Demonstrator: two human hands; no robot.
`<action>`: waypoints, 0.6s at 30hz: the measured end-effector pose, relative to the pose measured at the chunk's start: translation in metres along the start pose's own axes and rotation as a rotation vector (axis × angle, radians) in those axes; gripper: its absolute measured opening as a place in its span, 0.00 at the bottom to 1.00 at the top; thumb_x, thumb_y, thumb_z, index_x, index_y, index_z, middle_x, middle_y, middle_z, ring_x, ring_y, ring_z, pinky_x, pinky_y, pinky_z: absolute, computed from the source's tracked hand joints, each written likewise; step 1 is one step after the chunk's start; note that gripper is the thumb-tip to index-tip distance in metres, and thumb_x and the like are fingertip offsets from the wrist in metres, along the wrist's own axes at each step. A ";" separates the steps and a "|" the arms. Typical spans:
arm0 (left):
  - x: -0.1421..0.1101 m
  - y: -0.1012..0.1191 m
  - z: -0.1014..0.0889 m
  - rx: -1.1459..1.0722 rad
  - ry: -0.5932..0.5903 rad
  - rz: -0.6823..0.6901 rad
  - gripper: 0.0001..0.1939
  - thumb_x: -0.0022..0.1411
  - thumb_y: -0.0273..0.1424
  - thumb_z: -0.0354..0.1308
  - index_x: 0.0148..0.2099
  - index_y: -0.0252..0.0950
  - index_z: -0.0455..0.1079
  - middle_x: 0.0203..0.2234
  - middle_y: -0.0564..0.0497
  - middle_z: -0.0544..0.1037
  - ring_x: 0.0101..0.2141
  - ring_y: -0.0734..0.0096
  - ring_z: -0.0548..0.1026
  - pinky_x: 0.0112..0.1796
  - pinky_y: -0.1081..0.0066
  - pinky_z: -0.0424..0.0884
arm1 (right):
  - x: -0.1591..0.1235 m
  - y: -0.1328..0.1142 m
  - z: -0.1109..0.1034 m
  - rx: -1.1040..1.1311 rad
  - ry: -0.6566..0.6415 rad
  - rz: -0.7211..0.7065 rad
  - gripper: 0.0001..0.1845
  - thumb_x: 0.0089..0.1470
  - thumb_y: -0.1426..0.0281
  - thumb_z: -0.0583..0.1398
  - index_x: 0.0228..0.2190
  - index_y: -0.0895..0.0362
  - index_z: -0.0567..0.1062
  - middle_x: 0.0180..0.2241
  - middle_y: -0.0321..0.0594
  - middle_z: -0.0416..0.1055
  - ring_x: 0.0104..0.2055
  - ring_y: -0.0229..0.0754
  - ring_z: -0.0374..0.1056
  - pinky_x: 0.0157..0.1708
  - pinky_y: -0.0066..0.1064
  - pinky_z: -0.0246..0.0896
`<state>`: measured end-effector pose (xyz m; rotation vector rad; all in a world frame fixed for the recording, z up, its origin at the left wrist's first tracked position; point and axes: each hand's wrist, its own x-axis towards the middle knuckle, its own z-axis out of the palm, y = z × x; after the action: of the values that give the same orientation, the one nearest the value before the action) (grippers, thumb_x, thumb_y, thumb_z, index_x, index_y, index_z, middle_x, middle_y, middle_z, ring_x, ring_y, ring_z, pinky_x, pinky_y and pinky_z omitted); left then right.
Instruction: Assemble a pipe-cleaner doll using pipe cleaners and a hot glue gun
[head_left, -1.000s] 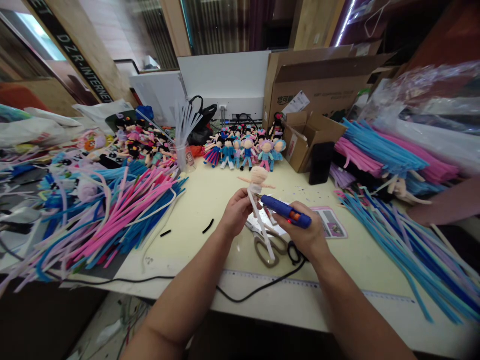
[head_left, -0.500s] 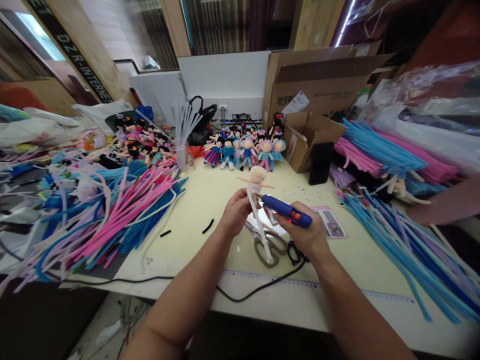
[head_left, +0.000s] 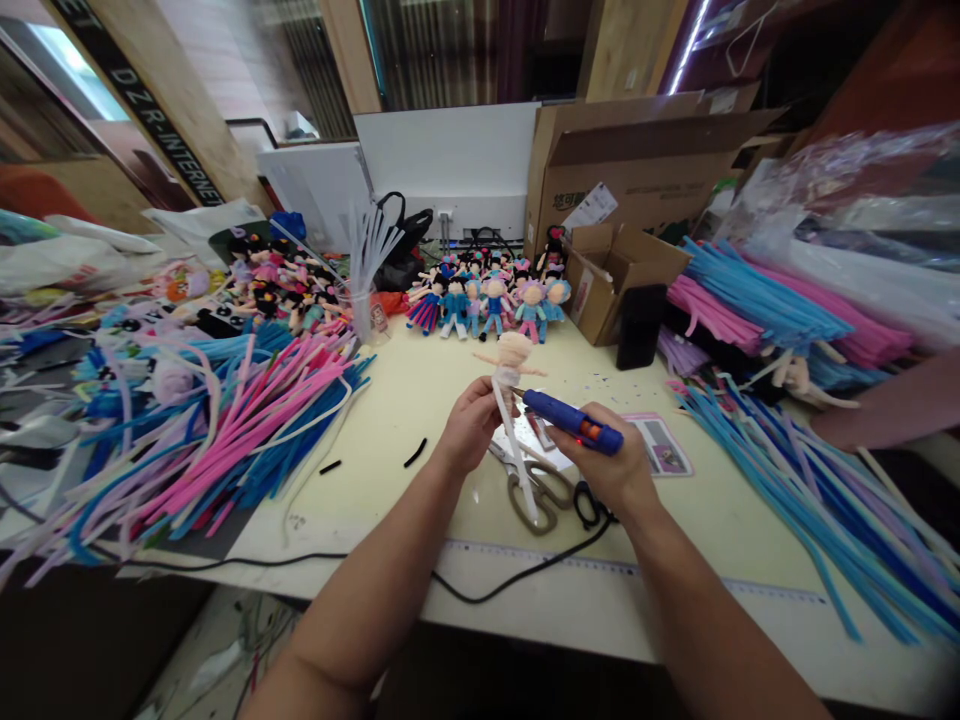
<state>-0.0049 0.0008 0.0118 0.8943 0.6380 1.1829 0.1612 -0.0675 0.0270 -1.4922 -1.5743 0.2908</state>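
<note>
My left hand (head_left: 471, 425) is closed on a small pipe-cleaner doll (head_left: 514, 352), peach-coloured with arms spread to the sides. A white pipe cleaner (head_left: 514, 440) is wrapped round its body, and the loose end hangs down over the scissors. In my right hand (head_left: 611, 465) is a blue glue gun (head_left: 562, 412), its nozzle pointing left at the doll's lower body. Whether the tip touches the doll cannot be made out. Under both hands lie grey-handled scissors (head_left: 534, 500) on the table, and a pink-edged card (head_left: 657, 444) lies to the right.
Bundles of coloured pipe cleaners lie at the left (head_left: 247, 430) and right (head_left: 795, 500). Finished dolls (head_left: 491, 300) stand at the back beside a cardboard box (head_left: 630, 265) and a black phone (head_left: 641, 327). A black cable (head_left: 517, 585) crosses the front edge near a ruler (head_left: 735, 586).
The hanging end of the white pipe cleaner has swung slightly left. Both hands, the doll and the glue gun stay almost where they were.
</note>
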 end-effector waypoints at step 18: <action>0.005 -0.003 -0.006 0.052 0.059 0.040 0.06 0.49 0.28 0.58 0.31 0.35 0.65 0.22 0.55 0.68 0.23 0.78 0.66 0.24 0.76 0.63 | 0.003 0.038 -0.033 -0.227 0.000 0.149 0.19 0.48 0.51 0.60 0.20 0.54 0.69 0.19 0.34 0.66 0.21 0.38 0.60 0.21 0.28 0.51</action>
<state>-0.0068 0.0068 0.0065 0.9228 0.7042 1.2368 0.2110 -0.0689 0.0195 -1.7889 -1.5386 0.2010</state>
